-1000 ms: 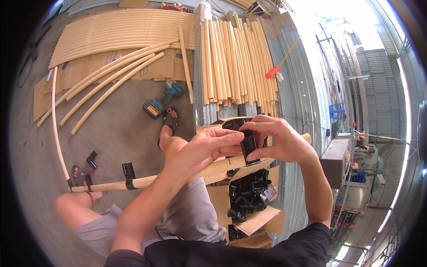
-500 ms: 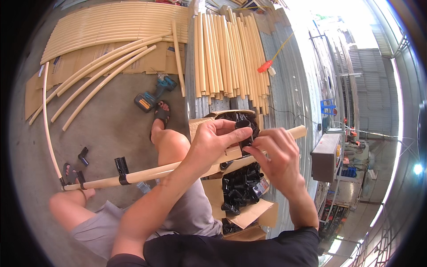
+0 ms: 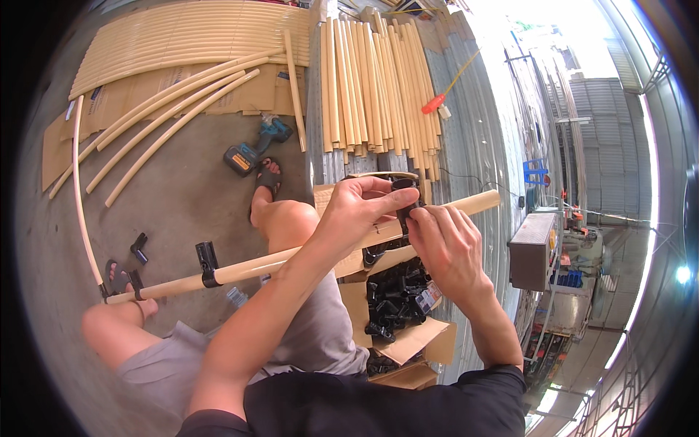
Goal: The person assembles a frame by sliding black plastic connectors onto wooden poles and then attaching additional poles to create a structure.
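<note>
Between the thumb and fingers of my left hand is a black pipe connector, its round open end facing up. My right hand pinches at the lower side of that connector; whether a small part is between its fingertips is hidden. The connector sits at a long beige pipe that slants across my lap. Farther left along the pipe, a black connector stands clamped on with its socket upward, and a smaller black connector is near the end.
Open cardboard boxes hold black connectors beside my lap. Beige pipes lie stacked on metal beams ahead; curved pipes rest at left. A cordless drill, a loose connector and a plastic bottle are on the floor.
Both hands have moved slightly up with the connector, and my right fingers have closed in on its lower side. The pipe's right part has risen slightly.
</note>
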The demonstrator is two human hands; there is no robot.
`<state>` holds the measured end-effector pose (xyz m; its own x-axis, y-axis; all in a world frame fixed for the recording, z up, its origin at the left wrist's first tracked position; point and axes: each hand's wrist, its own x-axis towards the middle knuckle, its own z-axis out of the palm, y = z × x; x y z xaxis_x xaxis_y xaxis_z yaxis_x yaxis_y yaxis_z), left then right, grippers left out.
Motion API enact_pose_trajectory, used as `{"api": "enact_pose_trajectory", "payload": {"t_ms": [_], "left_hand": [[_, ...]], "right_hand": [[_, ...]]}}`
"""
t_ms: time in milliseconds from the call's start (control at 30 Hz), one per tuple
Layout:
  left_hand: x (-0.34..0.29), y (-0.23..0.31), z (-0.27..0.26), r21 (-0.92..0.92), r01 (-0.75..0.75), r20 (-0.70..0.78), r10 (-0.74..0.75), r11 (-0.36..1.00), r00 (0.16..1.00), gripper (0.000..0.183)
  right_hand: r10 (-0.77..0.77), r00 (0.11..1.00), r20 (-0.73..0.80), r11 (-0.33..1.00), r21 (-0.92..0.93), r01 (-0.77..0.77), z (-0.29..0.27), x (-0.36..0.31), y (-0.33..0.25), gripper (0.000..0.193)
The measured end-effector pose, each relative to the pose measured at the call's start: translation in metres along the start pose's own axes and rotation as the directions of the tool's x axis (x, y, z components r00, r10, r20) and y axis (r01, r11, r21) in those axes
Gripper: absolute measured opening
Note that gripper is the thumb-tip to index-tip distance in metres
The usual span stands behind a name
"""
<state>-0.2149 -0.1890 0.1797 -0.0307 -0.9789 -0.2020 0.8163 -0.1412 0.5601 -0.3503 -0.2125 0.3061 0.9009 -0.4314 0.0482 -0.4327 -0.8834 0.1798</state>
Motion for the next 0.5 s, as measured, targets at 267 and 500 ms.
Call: {"api": "enact_pose_trajectory", "payload": {"t_ms": [267, 500], "left_hand": [[-0.003, 0.005, 0.001, -0.143, 0.052, 0.064, -0.043, 0.988, 0.997, 0.026], [0.003, -0.004, -0.005, -0.063, 0.028, 0.043, -0.026, 0.998, 0.999, 0.033]], "right_hand": [[0.012, 1.000, 0.019, 0.998, 0.063, -0.013, -0.008, -0.002, -0.008, 0.026], [-0.034, 0.992, 0.121, 0.999, -0.002, 0.035, -0.011, 0.006, -0.015, 0.037]]}}
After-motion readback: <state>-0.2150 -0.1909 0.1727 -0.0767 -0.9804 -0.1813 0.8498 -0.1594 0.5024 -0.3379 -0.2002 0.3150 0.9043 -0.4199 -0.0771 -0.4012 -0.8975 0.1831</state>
